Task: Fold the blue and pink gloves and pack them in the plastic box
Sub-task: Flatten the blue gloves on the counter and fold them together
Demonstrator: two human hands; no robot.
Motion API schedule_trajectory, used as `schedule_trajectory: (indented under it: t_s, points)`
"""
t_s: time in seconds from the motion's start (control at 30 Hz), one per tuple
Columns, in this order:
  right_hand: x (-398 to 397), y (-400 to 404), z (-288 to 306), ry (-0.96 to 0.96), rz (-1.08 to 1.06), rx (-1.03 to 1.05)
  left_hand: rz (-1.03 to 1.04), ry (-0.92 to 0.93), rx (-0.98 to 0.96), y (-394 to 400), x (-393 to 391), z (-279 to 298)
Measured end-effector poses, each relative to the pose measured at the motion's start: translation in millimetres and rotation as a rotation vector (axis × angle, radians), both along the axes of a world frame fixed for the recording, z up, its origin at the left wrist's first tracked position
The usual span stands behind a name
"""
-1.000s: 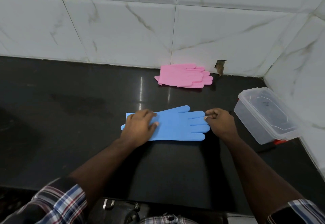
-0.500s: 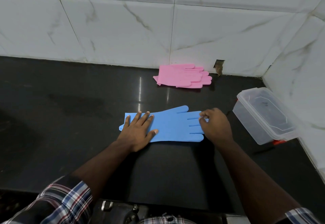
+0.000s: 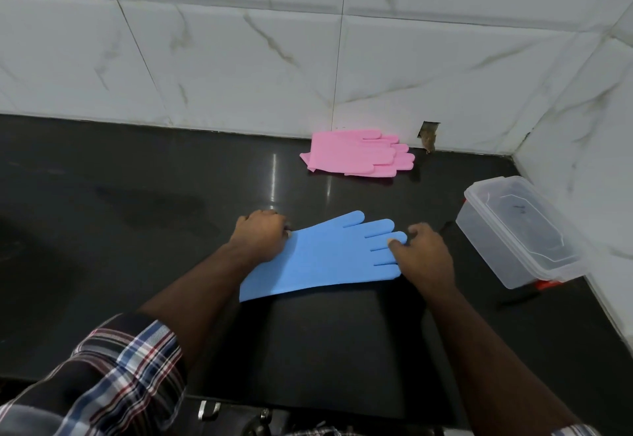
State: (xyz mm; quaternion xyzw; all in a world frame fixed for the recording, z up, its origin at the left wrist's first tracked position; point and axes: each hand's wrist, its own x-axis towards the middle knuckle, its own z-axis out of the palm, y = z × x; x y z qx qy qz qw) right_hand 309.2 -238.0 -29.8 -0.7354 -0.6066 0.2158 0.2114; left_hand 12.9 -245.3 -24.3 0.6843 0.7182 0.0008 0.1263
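Two hands grip the blue glove (image 3: 329, 257) end to end: left hand (image 3: 262, 237) pinches cuff, right hand (image 3: 423, 254) pinches fingertips, long axis left-right.

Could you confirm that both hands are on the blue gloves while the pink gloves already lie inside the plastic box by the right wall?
Not quite: in the head view the pink gloves lie on the counter by the back wall, not inside the plastic box. Both the left hand and right hand are on the blue gloves.

Soft, even light. Shiny white streaks glare on the dark counter (image 3: 137, 230). Wall tiles (image 3: 239, 58) bend near the edges.
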Motion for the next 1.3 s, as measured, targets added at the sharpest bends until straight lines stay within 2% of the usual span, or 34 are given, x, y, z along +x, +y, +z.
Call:
schedule_trajectory:
  t_s: [0.07, 0.17, 0.23, 0.33, 0.43, 0.63, 0.8, 0.93, 1.03, 1.1, 1.17, 1.3]
  points:
    - [6, 3, -2, 0.088, -0.021, -0.162, -0.020, -0.094, -0.039, 10, 10, 3]
    - [8, 8, 0, 0.314, -0.047, -0.237, -0.098, -0.229, -0.111, 29, 36, 8]
    - [10, 11, 7, 0.413, -0.077, -0.286, -0.139, -0.250, -0.160, 41, 55, 13]
    - [11, 16, 16, 0.474, -0.094, -0.387, -0.133, -0.299, -0.221, 54, 72, 19]
    - [12, 21, 20, 0.505, -0.087, -0.426, -0.076, -0.431, -0.269, 64, 73, 22]
    - [15, 29, 25, 0.477, 0.001, -0.442, 0.009, -0.700, -0.350, 66, 63, 28]
    - [6, 56, 38, 0.437, 0.044, -0.310, 0.186, -0.829, -0.295, 64, 55, 28]
    - [-32, 94, 51, 0.221, 0.183, -0.133, 0.507, -1.093, -0.201, 53, 47, 15]
    - [-76, 113, 60, 0.064, 0.352, 0.047, 0.834, -1.361, -0.057, 40, 39, 1]
    - [-106, 111, 63, -0.017, 0.452, 0.121, 1.012, -1.468, 0.028, 29, 30, -8]
    - [-131, 90, 60, -0.043, 0.545, 0.075, 1.101, -1.502, 0.070, 17, 24, -14]
    - [-138, 20, 42, -0.037, 0.671, -0.139, 1.119, -1.561, 0.100, 0, 28, -12]
